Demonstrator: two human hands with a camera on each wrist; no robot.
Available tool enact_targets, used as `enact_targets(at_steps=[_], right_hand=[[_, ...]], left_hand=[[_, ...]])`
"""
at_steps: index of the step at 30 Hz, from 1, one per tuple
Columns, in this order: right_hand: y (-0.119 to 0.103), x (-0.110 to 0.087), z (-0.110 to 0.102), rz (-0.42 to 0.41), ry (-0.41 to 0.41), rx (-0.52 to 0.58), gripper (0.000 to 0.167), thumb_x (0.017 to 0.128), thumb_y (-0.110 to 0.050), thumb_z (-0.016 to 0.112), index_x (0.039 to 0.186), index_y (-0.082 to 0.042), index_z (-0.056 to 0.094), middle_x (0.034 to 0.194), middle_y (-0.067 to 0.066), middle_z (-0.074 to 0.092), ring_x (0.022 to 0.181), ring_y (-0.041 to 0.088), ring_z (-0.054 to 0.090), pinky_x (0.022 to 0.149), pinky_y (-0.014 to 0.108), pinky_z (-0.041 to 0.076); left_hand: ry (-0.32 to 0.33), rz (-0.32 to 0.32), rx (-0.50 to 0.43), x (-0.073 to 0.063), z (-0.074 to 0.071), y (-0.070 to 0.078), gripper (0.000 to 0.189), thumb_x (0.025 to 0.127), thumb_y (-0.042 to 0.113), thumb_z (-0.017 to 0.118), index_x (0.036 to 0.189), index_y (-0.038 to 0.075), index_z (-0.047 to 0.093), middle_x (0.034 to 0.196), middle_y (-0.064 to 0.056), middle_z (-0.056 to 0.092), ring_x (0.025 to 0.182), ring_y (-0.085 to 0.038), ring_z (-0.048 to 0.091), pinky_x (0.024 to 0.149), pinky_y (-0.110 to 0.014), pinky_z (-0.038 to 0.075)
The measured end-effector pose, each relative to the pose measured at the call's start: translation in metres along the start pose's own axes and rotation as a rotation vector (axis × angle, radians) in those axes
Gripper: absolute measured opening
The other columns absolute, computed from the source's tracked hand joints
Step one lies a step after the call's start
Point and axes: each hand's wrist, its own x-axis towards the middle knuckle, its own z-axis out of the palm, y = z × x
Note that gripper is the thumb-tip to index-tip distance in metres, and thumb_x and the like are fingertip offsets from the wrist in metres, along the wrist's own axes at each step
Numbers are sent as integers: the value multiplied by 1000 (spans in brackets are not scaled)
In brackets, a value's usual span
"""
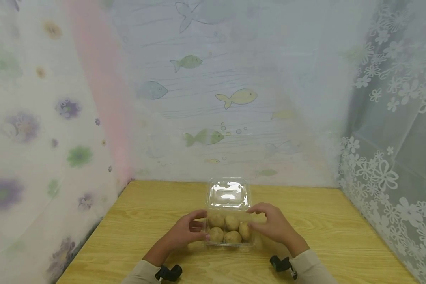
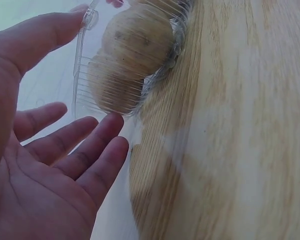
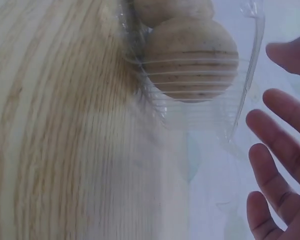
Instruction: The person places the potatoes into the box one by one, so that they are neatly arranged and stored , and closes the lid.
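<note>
A clear plastic clamshell box stands on the table with its lid tipped back, away from me. Several round, pale brown potatoes sit in the base; ribbed walls cover part of them in both wrist views. At the box's left side is my left hand, its thumb tip on the rim near the front corner. Its other fingers are spread loosely beside the wall, fingertips right at it. My right hand hovers by the right side, fingers apart and gently bent, holding nothing.
The box rests on a yellow wood-grain table. Behind the table hangs a pale sheet with fish drawings. Flower-patterned sheets close off the left and right sides. Black wrist mounts sit at both cuffs.
</note>
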Motion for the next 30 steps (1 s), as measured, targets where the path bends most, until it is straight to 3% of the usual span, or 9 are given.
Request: enact_targets(at_steps=[5,10,15,21,25,30], right_hand=[[5,0,-1,35,23,-15,34,90,-27,82,122,-16,73,124,-1,72,112,28,66,92,53,54],[10,3,-5,121,46,66,34,100,-27,71,130,-11,69,129,6,71,114,26,68,95,47,57],[15,14,-10,282,80,272,43,110,-31,54,141,-2,61,137,19,66,122,34,66,103,50,56],[23,31,-12,499,41,620,56,113,-32,40,151,8,44,150,29,51,137,41,55,115,54,45],[25,36,-9,547,26,752,55,113,-29,36,150,11,42,151,31,49,139,42,53,119,57,40],[25,41,-4,564,29,773,56,112,-31,36,147,12,47,149,31,52,136,42,56,117,55,43]], left_hand=[[32,-5,-27,0,1,0,84,98,31,75,163,8,27,161,-18,41,141,-41,50,110,-51,51],[111,-42,-87,3,-2,4,79,108,45,54,165,6,16,164,-19,36,144,-40,47,115,-55,45],[162,-75,-308,15,-9,9,78,112,50,35,163,-4,12,165,-29,29,148,-46,38,122,-59,33],[193,-134,-538,34,-16,13,83,111,56,28,160,-10,17,164,-34,26,150,-48,32,126,-57,27],[204,-156,-621,45,-17,14,80,113,53,26,159,-12,20,163,-36,27,150,-49,32,126,-56,28],[216,-157,-634,53,-15,17,77,113,50,23,157,-13,25,162,-35,29,150,-49,33,125,-56,28]])
